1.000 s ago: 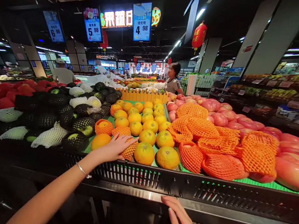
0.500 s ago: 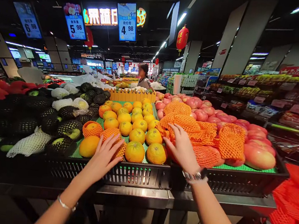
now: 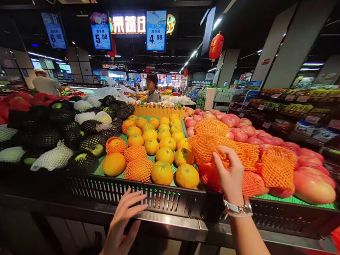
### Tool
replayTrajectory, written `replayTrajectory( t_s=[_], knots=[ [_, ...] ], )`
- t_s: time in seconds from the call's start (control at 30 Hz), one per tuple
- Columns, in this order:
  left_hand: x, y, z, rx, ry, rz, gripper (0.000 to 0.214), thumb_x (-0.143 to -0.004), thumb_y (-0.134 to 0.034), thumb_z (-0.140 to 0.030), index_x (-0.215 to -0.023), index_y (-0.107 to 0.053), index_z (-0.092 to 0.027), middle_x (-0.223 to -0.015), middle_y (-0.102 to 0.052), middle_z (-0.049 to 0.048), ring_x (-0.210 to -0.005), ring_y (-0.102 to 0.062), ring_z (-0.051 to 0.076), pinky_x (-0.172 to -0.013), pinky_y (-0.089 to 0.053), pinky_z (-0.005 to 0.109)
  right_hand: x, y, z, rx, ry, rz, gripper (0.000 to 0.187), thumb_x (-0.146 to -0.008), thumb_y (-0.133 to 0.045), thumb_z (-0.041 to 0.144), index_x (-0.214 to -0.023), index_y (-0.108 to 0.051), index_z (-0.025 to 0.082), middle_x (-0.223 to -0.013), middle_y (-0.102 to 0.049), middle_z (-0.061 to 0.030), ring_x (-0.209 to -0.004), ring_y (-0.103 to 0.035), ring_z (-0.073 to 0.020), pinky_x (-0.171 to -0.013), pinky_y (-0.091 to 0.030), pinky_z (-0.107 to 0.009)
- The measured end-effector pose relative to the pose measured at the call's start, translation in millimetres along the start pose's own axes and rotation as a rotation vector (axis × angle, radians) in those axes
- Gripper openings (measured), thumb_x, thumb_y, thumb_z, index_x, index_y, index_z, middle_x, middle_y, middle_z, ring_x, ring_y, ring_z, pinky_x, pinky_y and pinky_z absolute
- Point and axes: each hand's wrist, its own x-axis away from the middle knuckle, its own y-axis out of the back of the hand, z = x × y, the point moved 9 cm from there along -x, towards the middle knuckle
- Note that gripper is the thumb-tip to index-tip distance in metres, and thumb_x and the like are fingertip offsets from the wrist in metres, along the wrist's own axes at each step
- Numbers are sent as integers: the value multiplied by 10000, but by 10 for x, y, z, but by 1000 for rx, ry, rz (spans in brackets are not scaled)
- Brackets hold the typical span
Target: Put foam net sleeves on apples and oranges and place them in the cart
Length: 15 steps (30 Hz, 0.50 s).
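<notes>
My right hand [image 3: 231, 172], a watch on its wrist, pinches the edge of an orange foam fruit net [image 3: 203, 147] above the front of the peach-coloured fruit. More orange foam nets [image 3: 277, 167] lie over that pinkish-red fruit [image 3: 314, 186]. In front of the black crate [image 3: 137, 194], my left hand [image 3: 122, 225] hangs with its fingers apart, holding nothing. Rows of oranges [image 3: 162, 173] sit in the crate on a green liner. A few of them wear orange nets, such as the netted orange [image 3: 139, 169] at the front.
Left of the oranges are dark-netted fruits [image 3: 87, 146] and several in white nets [image 3: 53, 156]. A metal ledge [image 3: 170, 225] runs below the crates. Yellow edging [image 3: 159, 111] stands behind the oranges. A person [image 3: 154, 90] is farther back, and packed shelves [image 3: 309, 103] line the right.
My left hand has drawn back from the netted oranges to below the crate's front edge. My right hand has gone from spread fingers to a pinch on an orange net. The view has shifted slightly.
</notes>
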Motion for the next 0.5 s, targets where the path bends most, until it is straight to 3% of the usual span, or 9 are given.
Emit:
replayTrajectory(
  t_s=[0.1,0.13,0.2,0.27,0.33,0.4,0.5],
  knots=[
    [95,67,35,210,145,-176,288,-929,-468,-285,-1195,-577,-276,-1275,-595,49,-1282,-474,223,-1099,-378,407,288,131,243,-167,48,-7,125,-861,-579,275,-960,-607,204,-921,-671,-74,-879,-628,-209,-814,-509,-385],
    [147,54,88,308,233,-246,323,-921,-489,-364,-1221,-562,-270,-1272,-597,63,-1243,-513,232,-1068,-412,395,416,120,407,-221,128,66,107,-851,-582,235,-951,-616,217,-894,-680,-66,-859,-632,-210,-792,-514,-387],
    [260,-91,199,536,416,-326,503,-846,-554,-545,-1256,-540,-254,-1254,-603,91,-1159,-574,257,-1016,-456,395,752,-3,768,-322,312,334,163,-837,-584,188,-975,-643,251,-901,-708,-56,-841,-643,-223,-755,-519,-397],
    [339,-321,230,709,526,-306,613,-749,-604,-656,-1185,-595,-225,-1161,-640,107,-1063,-618,279,-936,-508,395,1111,-141,992,-436,368,576,208,-864,-563,191,-1032,-653,273,-940,-717,-54,-821,-649,-213,-712,-532,-366],
    [428,-511,252,773,613,-267,530,-710,-669,-626,-1021,-668,-197,-1003,-677,97,-948,-647,262,-828,-543,351,1390,-274,1048,-558,277,711,171,-895,-552,228,-1003,-669,290,-911,-714,-38,-789,-648,-196,-688,-537,-330],
    [572,-576,335,743,720,-309,415,-701,-721,-549,-890,-692,-180,-856,-688,73,-817,-658,220,-742,-540,297,1621,-423,982,-652,117,775,139,-884,-589,313,-990,-677,298,-902,-711,-36,-786,-655,-197,-702,-545,-318],
    [816,-536,487,653,851,-438,373,-664,-764,-508,-853,-713,-191,-828,-702,62,-783,-661,204,-743,-527,272,2014,-661,776,-740,-102,861,379,-781,-672,507,-1100,-676,302,-940,-722,-64,-799,-683,-236,-715,-564,-320]
  ],
)
